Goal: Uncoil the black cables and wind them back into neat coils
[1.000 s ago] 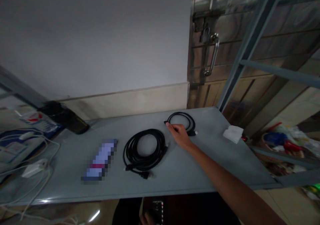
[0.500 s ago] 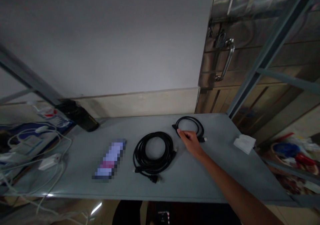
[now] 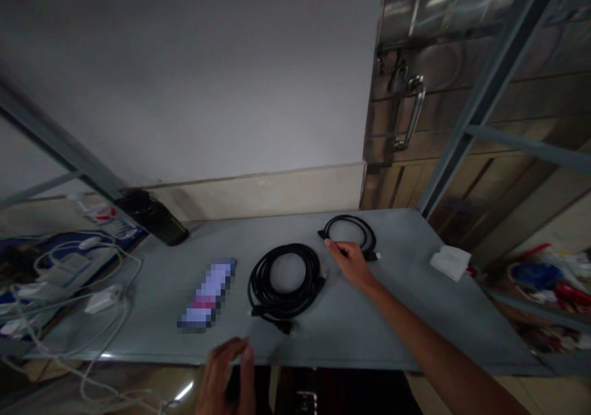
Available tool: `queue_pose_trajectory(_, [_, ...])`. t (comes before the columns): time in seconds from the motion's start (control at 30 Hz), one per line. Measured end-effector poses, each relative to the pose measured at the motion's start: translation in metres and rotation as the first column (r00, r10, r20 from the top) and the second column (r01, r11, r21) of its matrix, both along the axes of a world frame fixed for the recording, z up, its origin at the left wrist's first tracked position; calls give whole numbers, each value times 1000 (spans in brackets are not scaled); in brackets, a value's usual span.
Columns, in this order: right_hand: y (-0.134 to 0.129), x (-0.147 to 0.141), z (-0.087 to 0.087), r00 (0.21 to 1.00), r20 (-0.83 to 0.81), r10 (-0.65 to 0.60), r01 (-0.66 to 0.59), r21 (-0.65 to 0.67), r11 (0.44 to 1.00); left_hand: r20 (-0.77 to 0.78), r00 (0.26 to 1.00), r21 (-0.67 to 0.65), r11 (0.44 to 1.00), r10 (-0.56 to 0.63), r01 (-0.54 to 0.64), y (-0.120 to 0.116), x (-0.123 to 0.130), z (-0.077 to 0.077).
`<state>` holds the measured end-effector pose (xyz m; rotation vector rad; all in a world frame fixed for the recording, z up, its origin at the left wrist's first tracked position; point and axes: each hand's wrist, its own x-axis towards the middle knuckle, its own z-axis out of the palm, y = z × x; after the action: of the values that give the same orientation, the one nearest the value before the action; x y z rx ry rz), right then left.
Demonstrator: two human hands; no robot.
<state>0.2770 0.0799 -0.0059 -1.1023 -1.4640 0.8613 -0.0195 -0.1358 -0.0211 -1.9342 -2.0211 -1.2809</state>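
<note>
My right hand (image 3: 351, 263) rests at the near left side of a small coiled black cable (image 3: 370, 233), its thumb and fingers bent near the cable's left end; whether they grip the cable is hard to make out. Left of it on the grey table (image 3: 369, 335) lies a larger coil of black cable (image 3: 263, 279) with plugs at its edges. At the table's front edge is my left hand (image 3: 226, 375), thumb and fingers apart, holding nothing.
A phone (image 3: 207, 295) with a blurred screen lies left of the large coil. White cables and adapters (image 3: 102, 299) crowd the left end, beside a black bottle (image 3: 157, 218). A white paper (image 3: 451, 262) sits at the right edge, near metal frame posts (image 3: 480, 107).
My left hand has come into view at the bottom, near the table's front edge. My right hand has stayed by the small coil. The camera view has shifted slightly.
</note>
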Motion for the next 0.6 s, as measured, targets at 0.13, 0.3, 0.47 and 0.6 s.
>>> queue_pose_trajectory(0.13, [-3, 0, 1, 1000, 3, -13, 13, 12, 1000, -117, 982, 52, 986, -151, 158, 67, 4, 25])
queue_pose_trajectory(0.3, [-3, 0, 0, 1000, 7, -17, 16, 19, 1000, -186, 942, -79, 960, -278, 268, 102, 16, 13])
queue_pose_trajectory(0.47, [-2, -1, -1, 1000, 15, -2, 2, 19, 1000, -152, 944, -128, 953, -294, 276, 101, 11, 5])
queue_pose_trajectory(0.6, [-4, -4, -3, 999, 25, 30, -31, 14, 999, -136, 941, -155, 945, -309, 288, 102, 7, 6])
